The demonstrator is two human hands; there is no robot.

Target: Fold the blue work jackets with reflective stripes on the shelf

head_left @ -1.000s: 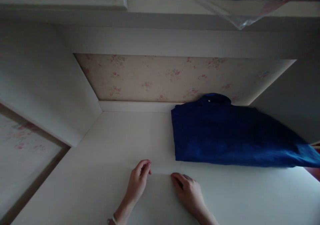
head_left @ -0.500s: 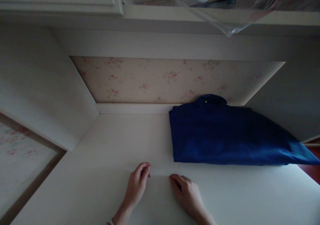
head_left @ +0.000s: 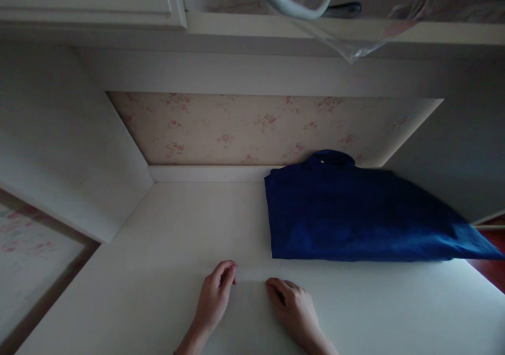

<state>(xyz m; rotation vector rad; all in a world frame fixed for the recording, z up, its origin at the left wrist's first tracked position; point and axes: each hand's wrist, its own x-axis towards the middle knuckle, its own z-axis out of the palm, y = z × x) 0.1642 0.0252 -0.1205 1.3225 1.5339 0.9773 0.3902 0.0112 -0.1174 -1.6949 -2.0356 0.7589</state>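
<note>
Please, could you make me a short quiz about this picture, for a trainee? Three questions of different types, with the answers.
1. True or false: the folded blue shirt lies under the right hand.
2. The back wall shows: A) stripes, B) small flowers, C) dots?
3. Which is nearer the shirt, the left hand or the right?
Key: 1 false; 2 B; 3 the right.

Shelf floor (head_left: 177, 223) lies bare from L side wall (head_left: 67, 144) to folded blue shirt (head_left: 355, 213), a wide lane to back wall (head_left: 236, 129). Shirt blocks R half, collar at back wall, running along R side wall (head_left: 465, 155). Bare strip in front of shirt; left hand (head_left: 215, 300) & right hand (head_left: 294, 307) sit there, small gap btw them. Overhead: upper shelf edge (head_left: 276, 29) w/ clear plastic bag (head_left: 355, 47) hanging over it.
</note>
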